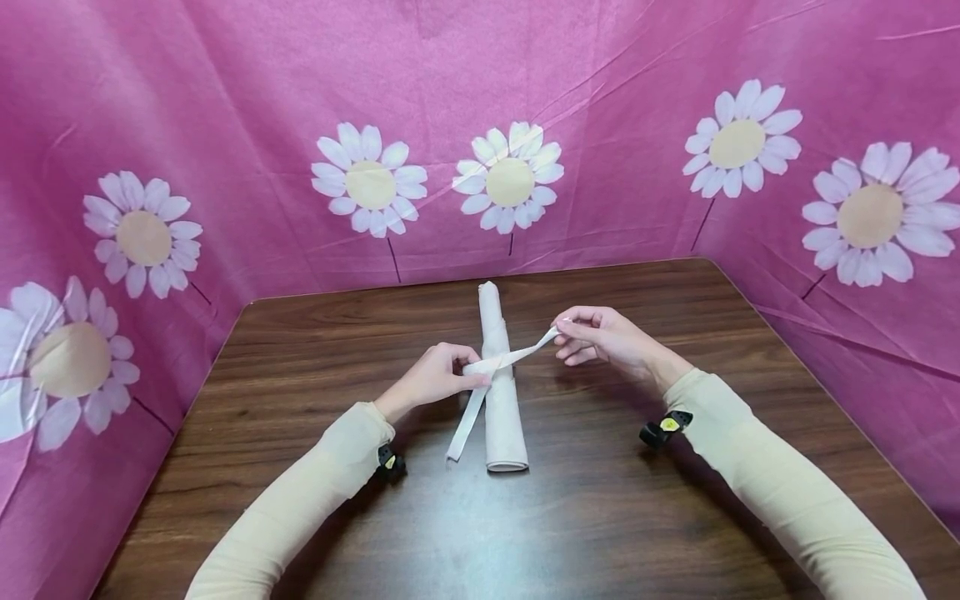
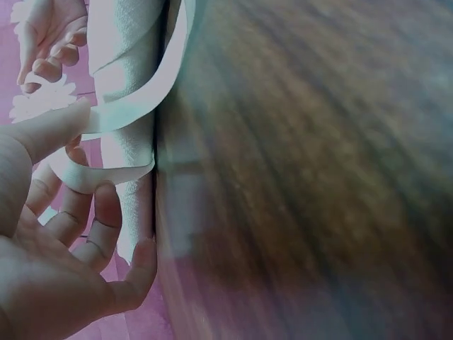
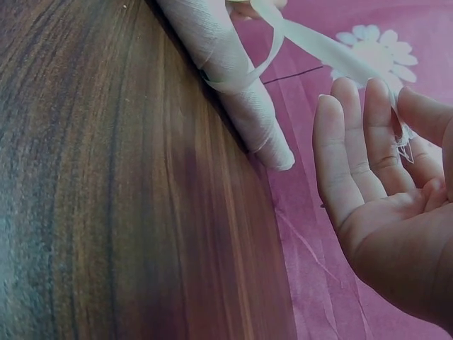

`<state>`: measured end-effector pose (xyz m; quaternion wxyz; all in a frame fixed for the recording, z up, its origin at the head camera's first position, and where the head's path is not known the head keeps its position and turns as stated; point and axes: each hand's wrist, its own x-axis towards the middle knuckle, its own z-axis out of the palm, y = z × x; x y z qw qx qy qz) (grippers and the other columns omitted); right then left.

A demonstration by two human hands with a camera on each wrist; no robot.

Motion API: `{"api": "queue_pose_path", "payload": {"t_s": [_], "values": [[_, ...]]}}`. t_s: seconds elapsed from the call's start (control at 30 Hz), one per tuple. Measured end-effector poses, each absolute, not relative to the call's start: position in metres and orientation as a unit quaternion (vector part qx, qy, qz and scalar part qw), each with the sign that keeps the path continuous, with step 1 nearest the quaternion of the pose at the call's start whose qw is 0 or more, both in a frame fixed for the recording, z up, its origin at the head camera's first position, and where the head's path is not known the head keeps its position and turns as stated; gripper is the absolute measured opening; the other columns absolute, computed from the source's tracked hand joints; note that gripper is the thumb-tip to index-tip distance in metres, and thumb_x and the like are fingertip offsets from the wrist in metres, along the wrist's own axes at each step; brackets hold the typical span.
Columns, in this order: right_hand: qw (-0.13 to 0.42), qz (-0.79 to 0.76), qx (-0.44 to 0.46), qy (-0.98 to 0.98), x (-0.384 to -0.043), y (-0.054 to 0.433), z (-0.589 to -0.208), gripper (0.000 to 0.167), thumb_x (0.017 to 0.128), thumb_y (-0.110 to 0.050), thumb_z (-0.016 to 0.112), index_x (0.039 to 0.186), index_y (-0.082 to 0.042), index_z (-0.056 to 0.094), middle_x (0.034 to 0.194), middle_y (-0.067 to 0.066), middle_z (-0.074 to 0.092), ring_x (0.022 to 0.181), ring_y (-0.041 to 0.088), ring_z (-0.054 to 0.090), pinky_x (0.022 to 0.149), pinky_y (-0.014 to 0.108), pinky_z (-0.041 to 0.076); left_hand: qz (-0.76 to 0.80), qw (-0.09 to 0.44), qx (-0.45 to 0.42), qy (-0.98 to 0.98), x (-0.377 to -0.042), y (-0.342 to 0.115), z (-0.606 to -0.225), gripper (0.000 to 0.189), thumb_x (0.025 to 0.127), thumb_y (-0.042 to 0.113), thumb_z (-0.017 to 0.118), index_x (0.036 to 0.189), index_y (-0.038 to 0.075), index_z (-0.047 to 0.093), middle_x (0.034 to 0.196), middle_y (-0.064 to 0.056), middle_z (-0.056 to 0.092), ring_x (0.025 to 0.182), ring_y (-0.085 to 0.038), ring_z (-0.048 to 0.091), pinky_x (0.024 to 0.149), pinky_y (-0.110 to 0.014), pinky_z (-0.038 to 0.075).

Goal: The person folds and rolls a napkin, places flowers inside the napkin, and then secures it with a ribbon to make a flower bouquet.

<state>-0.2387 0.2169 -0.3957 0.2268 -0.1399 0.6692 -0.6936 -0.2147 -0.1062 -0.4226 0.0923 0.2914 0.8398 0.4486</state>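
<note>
A rolled white cloth [image 1: 504, 421] lies lengthwise on the wooden table, with a flat white ribbon [image 1: 517, 357] passed around its middle. My left hand [image 1: 431, 377] is at the roll's left side and pinches the ribbon between thumb and fingers, where the two strands cross. One loose tail of the ribbon hangs down toward the near side of the table. Right of the roll, my right hand [image 1: 611, 340] pinches the other end, drawn up and away from the cloth. In the right wrist view that ribbon end [image 3: 403, 142] shows frayed threads beside the thumb.
The brown wooden table [image 1: 315, 417] extends around the roll on every side. A pink curtain [image 1: 615, 100] printed with white daisies borders its back and both sides. Black wrist cameras [image 1: 666, 428] sit on both cream sleeves.
</note>
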Motion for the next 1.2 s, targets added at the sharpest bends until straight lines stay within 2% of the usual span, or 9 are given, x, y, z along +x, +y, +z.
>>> {"api": "queue_pose_path", "payload": {"t_s": [0.13,0.2,0.4,0.53,0.67,0.87,1.0,1.2], "values": [[0.225,-0.694,-0.141,0.669,-0.239,0.217,-0.394,0.015,0.103,-0.018,0.062,0.112,-0.006,0.066,0.096,0.015,0.068,0.082,0.024,0.073,0.077,0.042,0.060,0.515,0.133,0.267,0.804,-0.220,-0.108,-0.425,0.010,0.093,0.013,0.075,0.091,0.004,0.070,0.076,-0.011,0.065,0.064,-0.032,0.056,0.057,-0.028,0.046],[0.226,-0.694,-0.142,0.669,-0.239,0.216,-0.393,0.015,0.103,-0.018,0.062,0.112,-0.006,0.066,0.097,0.015,0.067,0.083,0.024,0.073,0.077,0.042,0.060,0.542,0.156,0.250,0.787,-0.223,-0.109,-0.426,0.010,0.094,0.011,0.073,0.093,0.002,0.069,0.078,-0.014,0.067,0.067,-0.033,0.059,0.060,-0.030,0.048],[0.230,-0.693,-0.141,0.668,-0.240,0.215,-0.393,0.013,0.104,-0.016,0.060,0.111,-0.008,0.066,0.097,0.016,0.067,0.082,0.023,0.073,0.078,0.042,0.060,0.591,0.219,0.200,0.751,-0.227,-0.108,-0.422,0.009,0.097,0.009,0.069,0.098,0.000,0.067,0.084,-0.006,0.071,0.080,-0.018,0.066,0.081,-0.041,0.056],[0.230,-0.693,-0.137,0.669,-0.239,0.214,-0.392,0.013,0.104,-0.017,0.060,0.110,-0.008,0.066,0.098,0.018,0.066,0.082,0.023,0.073,0.078,0.042,0.060,0.610,0.238,0.187,0.732,-0.230,-0.107,-0.421,0.011,0.098,0.007,0.068,0.101,-0.003,0.066,0.087,-0.009,0.072,0.081,-0.016,0.067,0.090,-0.049,0.054],[0.230,-0.693,-0.135,0.670,-0.238,0.213,-0.390,0.013,0.104,-0.019,0.061,0.111,-0.008,0.066,0.098,0.017,0.066,0.082,0.023,0.073,0.078,0.042,0.060,0.614,0.241,0.183,0.729,-0.232,-0.106,-0.421,0.012,0.098,0.006,0.067,0.105,-0.003,0.066,0.092,-0.011,0.073,0.085,-0.017,0.069,0.096,-0.051,0.051],[0.234,-0.693,-0.137,0.667,-0.239,0.214,-0.392,0.013,0.104,-0.018,0.060,0.111,-0.008,0.066,0.097,0.015,0.066,0.083,0.023,0.073,0.078,0.042,0.060,0.618,0.232,0.175,0.730,-0.234,-0.107,-0.418,0.014,0.097,0.008,0.068,0.106,-0.003,0.068,0.102,-0.020,0.074,0.102,-0.028,0.070,0.103,-0.050,0.047],[0.237,-0.694,-0.136,0.666,-0.239,0.215,-0.393,0.014,0.104,-0.019,0.060,0.111,-0.009,0.066,0.098,0.016,0.066,0.083,0.023,0.073,0.078,0.042,0.060,0.627,0.223,0.159,0.729,-0.236,-0.107,-0.413,0.012,0.097,0.010,0.069,0.104,0.000,0.068,0.106,-0.024,0.072,0.108,-0.033,0.068,0.103,-0.053,0.046],[0.232,-0.699,-0.138,0.662,-0.241,0.216,-0.394,0.013,0.104,-0.019,0.061,0.111,-0.009,0.067,0.095,0.012,0.067,0.082,0.022,0.072,0.080,0.045,0.059,0.618,0.211,0.143,0.744,-0.240,-0.107,-0.409,0.014,0.096,0.015,0.072,0.104,0.003,0.070,0.102,-0.016,0.072,0.102,-0.030,0.068,0.098,-0.055,0.049]]}}
